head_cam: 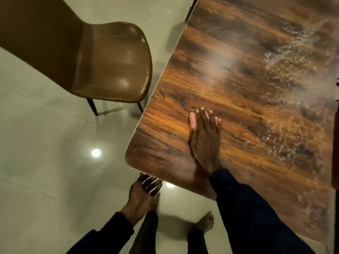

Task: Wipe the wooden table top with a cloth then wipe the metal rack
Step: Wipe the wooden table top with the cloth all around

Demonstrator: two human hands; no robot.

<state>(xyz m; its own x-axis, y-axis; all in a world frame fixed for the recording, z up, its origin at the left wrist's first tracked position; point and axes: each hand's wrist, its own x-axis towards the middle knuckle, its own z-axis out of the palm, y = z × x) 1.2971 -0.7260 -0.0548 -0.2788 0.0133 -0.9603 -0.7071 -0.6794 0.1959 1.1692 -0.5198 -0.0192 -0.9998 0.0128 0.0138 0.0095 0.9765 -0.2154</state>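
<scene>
Pink-and-white cloth [193, 120], mostly hidden, lies flat under the right hand [205, 142], pressed by an outstretched palm near the glossy dark wood-grain worktop [247, 85] corner; left hand [143, 194] curls on its edge.

The right hand [204, 142] presses a pink cloth [193, 120] flat on the wooden tabletop [247, 92]; the left hand [142, 196] grips its near corner. A brown chair [111, 65] stands at ten o'clock.

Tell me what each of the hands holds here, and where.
The right hand presses a pink cloth flat on the table, palm on top rather than gripping. The left hand grips the table's near edge by the corner.
</scene>
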